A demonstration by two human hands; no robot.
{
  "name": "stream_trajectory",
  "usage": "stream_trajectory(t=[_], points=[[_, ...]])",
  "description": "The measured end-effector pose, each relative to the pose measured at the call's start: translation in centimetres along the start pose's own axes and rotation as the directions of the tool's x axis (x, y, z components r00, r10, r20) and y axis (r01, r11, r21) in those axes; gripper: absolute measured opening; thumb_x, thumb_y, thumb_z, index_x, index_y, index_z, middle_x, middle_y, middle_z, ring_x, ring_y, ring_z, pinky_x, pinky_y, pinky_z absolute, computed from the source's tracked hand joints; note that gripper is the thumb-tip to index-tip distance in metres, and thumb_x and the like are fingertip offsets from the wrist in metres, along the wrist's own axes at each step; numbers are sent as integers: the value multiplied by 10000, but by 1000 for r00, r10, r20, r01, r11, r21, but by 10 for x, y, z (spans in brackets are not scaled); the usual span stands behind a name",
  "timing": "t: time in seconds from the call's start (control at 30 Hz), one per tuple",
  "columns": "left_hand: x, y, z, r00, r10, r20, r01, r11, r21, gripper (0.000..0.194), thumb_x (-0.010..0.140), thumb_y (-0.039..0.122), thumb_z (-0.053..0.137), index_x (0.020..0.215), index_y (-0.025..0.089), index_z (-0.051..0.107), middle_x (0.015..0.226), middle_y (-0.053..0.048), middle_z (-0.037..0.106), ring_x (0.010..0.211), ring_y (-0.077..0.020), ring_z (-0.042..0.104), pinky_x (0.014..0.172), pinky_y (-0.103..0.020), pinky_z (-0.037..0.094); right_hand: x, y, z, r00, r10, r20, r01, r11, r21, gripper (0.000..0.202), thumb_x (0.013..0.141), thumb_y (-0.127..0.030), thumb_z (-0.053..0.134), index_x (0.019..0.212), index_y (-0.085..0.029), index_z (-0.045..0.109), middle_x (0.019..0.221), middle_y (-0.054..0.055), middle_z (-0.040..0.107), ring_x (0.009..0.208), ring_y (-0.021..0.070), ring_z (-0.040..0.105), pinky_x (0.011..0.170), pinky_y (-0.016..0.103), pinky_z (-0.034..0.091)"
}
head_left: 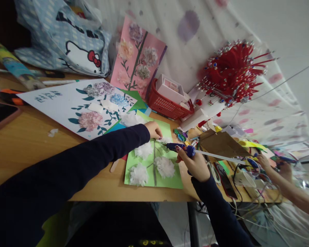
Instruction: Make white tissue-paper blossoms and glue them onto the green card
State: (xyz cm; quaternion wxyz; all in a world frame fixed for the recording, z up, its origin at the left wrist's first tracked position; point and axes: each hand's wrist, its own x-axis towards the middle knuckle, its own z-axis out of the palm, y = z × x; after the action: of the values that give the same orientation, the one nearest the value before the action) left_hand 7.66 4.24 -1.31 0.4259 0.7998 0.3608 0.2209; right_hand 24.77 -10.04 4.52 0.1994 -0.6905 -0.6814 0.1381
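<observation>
A green sheet of card (170,183) lies on the table, with several white crumpled-paper flowers (164,167) along a dark drawn stem. My left hand (153,130) is closed at the sheet's upper part, its fingertips pinching the edge of a small white paper flower (166,140). In my right hand (197,164) is a dark blue glue gun (185,149), gripped by the handle. A long pale glue stick (218,157) sticks out of its back end. The gun's nozzle points left, close beside the flower and my left fingertips.
A white flower picture (54,106) and wooden stick (114,166) lie left. Behind stand a pink flower card (123,37), red basket (167,106) and red beaded ornaments (229,72). Cables, scissors (213,172) and a phone (225,180) crowd the right, near another person's hands (265,163).
</observation>
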Motion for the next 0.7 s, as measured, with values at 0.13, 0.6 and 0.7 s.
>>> stream_trajectory(t=[0.13, 0.6, 0.7], points=[[-3, 0, 0, 1000, 15, -12, -15, 1000, 5, 203, 643, 178, 684, 831, 136, 748, 729, -55, 724, 696, -148, 650, 622, -192, 449, 0, 1, 3, 997, 60, -40, -61, 997, -43, 469, 799, -586, 462, 579, -180, 547, 411, -3, 515, 420, 138, 514, 492, 266, 408], [-2, -2, 1, 998, 61, -19, -61, 998, 3, 204, 652, 181, 673, 836, 135, 747, 745, -59, 727, 722, -144, 657, 633, -181, 458, 0, -4, 5, 998, 18, -67, -25, 995, -97, 469, 809, -579, 448, 626, -176, 602, 439, 24, 560, 447, 163, 550, 513, 278, 411], [1, -3, 2, 998, 51, -26, -52, 999, -1, 198, 638, 184, 688, 821, 138, 748, 738, -62, 727, 738, -155, 661, 651, -188, 466, -2, -4, 5, 995, -30, -99, 16, 989, -146, 456, 813, -568, 451, 704, -178, 663, 401, 17, 534, 449, 170, 553, 484, 265, 397]])
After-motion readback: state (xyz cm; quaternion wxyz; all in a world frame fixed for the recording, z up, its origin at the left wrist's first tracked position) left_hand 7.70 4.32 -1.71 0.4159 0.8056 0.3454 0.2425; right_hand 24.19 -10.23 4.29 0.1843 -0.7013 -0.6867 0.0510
